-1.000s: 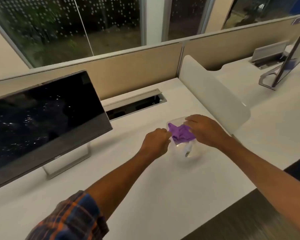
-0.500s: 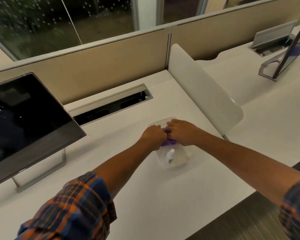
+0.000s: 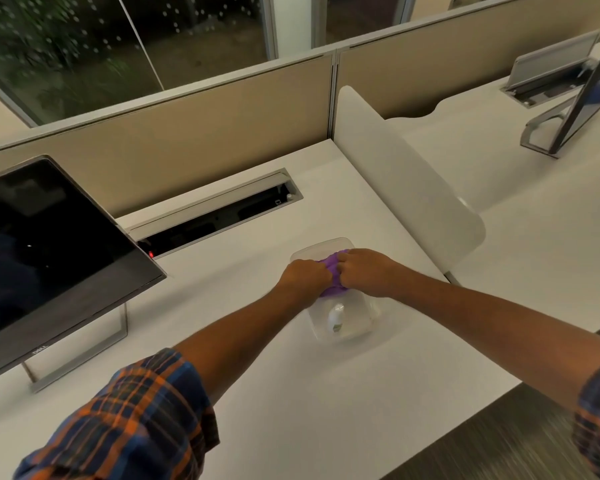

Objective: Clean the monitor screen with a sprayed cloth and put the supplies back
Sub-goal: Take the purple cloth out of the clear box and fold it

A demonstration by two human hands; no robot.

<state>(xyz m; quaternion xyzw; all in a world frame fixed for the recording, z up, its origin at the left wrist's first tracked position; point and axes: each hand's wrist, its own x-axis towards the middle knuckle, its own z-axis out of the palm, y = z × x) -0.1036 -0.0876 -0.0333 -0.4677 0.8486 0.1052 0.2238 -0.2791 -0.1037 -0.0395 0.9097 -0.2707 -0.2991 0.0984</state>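
Both hands press the purple cloth (image 3: 331,271) down into the clear tub (image 3: 364,315): left grip (image 3: 307,276) and right grip (image 3: 364,270) are closed on it, knuckles touching, likely to pack it flat. The spray bottle (image 3: 336,317) lies just below the grips; the monitor (image 3: 49,258) stands well left on the counter (image 3: 291,393).

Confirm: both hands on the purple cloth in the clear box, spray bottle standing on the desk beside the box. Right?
Not quite. Head view: the spray bottle lies inside the clear box, not on the desk beside it. Both the left hand and right hand are on the purple cloth.
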